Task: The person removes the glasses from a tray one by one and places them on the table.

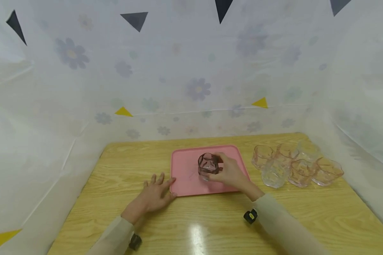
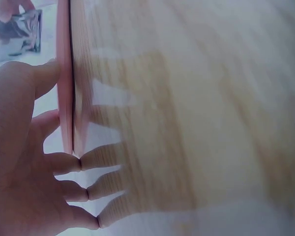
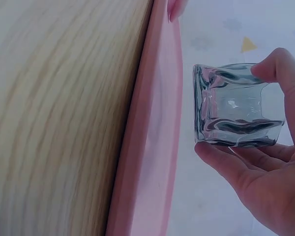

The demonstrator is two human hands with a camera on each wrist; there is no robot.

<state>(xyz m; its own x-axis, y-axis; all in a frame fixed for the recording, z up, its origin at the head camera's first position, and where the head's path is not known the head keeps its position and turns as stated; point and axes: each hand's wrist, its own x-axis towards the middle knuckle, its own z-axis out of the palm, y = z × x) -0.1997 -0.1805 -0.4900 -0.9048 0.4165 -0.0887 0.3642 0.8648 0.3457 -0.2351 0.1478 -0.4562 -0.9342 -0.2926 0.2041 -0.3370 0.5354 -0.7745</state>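
Observation:
A dark purple-tinted glass cup is gripped by my right hand, thumb on one side and fingers on the other. In the right wrist view the cup appears above the rim of the pink tray, its thick base towards it. My left hand lies with fingers spread at the left front corner of the pink tray. Seen from the left wrist, its thumb and index finger meet the tray's edge, while the other fingertips rest on the wooden table.
Right of the tray stands a group of several wavy glass cups, some pinkish like the front one, others clear. They sit close together on the wooden table. Pale flowered sheeting encloses the table's back and sides.

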